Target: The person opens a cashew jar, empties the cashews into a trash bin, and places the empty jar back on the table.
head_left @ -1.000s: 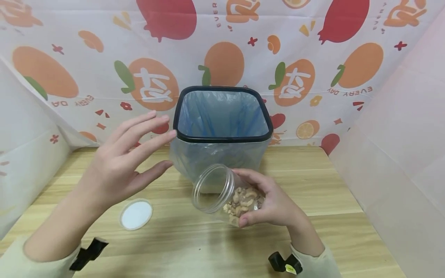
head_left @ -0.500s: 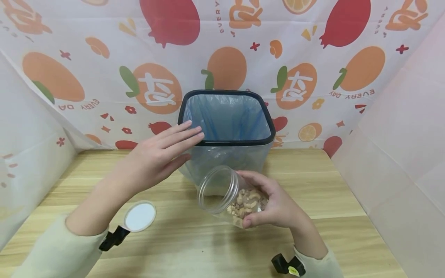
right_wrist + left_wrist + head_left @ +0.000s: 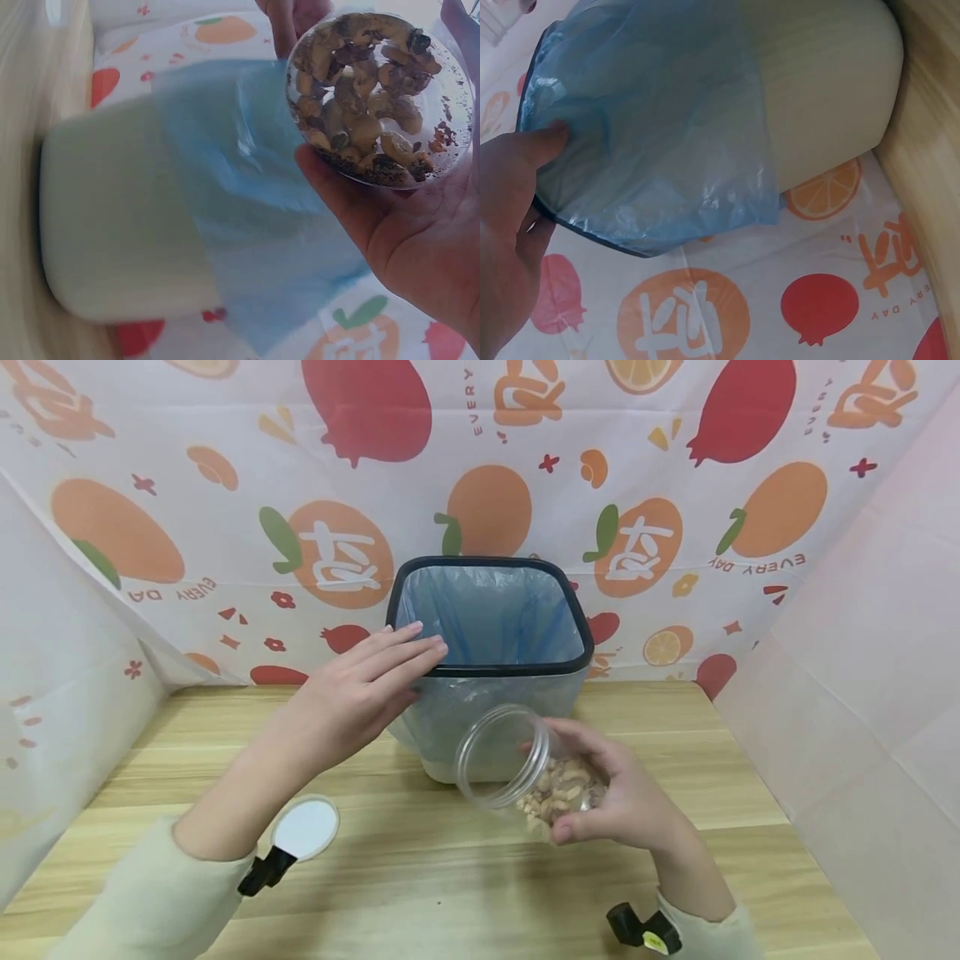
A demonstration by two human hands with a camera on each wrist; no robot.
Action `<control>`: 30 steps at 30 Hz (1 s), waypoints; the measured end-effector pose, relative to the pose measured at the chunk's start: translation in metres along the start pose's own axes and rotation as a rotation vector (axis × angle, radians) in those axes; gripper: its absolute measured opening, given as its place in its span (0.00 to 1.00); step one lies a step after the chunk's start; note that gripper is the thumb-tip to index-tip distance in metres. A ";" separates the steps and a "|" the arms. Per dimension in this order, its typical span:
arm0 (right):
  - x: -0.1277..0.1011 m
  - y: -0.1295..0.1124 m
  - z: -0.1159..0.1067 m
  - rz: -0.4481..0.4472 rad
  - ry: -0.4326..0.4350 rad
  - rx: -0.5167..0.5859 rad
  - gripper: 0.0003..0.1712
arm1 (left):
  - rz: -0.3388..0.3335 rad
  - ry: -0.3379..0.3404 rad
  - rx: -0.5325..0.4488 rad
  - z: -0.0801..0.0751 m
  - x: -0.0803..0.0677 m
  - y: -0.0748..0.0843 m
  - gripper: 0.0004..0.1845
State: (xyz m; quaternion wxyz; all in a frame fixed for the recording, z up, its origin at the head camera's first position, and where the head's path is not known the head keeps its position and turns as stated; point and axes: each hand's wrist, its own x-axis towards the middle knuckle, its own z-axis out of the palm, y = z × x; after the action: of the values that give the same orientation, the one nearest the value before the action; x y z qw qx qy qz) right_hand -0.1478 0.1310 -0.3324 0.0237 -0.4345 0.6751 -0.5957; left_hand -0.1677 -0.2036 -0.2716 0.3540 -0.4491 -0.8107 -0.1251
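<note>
A trash bin [image 3: 487, 727] with a black rim stands at the table's back, lined with a translucent bluish bag [image 3: 667, 127]. My left hand [image 3: 356, 693] grips the rim at its front left corner, fingers over the top and thumb [image 3: 547, 142] against the bag outside. My right hand [image 3: 618, 789] holds a clear plastic jar [image 3: 498, 756] in front of the bin, tilted with its open mouth toward the left. Cashews and other nut pieces [image 3: 562, 789] lie inside; in the right wrist view they show through the jar's base [image 3: 375, 97], with dark crumbs among them.
A round white lid [image 3: 306, 827] lies on the wooden table [image 3: 420, 877] at left, near the left wrist's black camera mount [image 3: 266, 870]. Behind the bin hangs a fruit-printed cloth [image 3: 487, 510], and pale cloth walls [image 3: 847, 693] close in the sides.
My left hand has come rightward from beside the bin onto its rim, and its thumb now meets the bag. My right hand has shifted slightly right with the jar.
</note>
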 end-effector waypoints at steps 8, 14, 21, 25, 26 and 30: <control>-0.002 -0.022 -0.037 0.010 0.114 -0.016 0.53 | 0.006 0.078 -0.008 0.010 -0.003 -0.001 0.36; 0.007 -0.039 -0.061 0.054 0.212 -0.139 0.49 | -0.009 0.109 -0.016 0.016 -0.005 0.001 0.36; 0.025 -0.052 -0.079 0.125 0.199 -0.166 0.44 | -0.002 0.132 -0.032 0.019 -0.007 -0.003 0.34; 0.035 -0.057 -0.087 0.174 0.175 -0.180 0.42 | -0.005 0.145 -0.026 0.021 -0.008 -0.004 0.33; 0.037 -0.057 -0.089 0.179 0.167 -0.171 0.42 | -0.006 0.149 -0.024 0.022 -0.008 -0.004 0.32; 0.043 -0.058 -0.094 0.188 0.154 -0.186 0.41 | 0.000 0.157 -0.020 0.022 -0.010 -0.002 0.32</control>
State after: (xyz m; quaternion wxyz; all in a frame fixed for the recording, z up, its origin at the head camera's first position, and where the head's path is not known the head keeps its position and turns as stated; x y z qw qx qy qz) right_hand -0.1938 0.1837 -0.2366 -0.0126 -0.3228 0.7648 -0.5574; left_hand -0.1760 -0.2003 -0.2939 0.4121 -0.4415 -0.7791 -0.1679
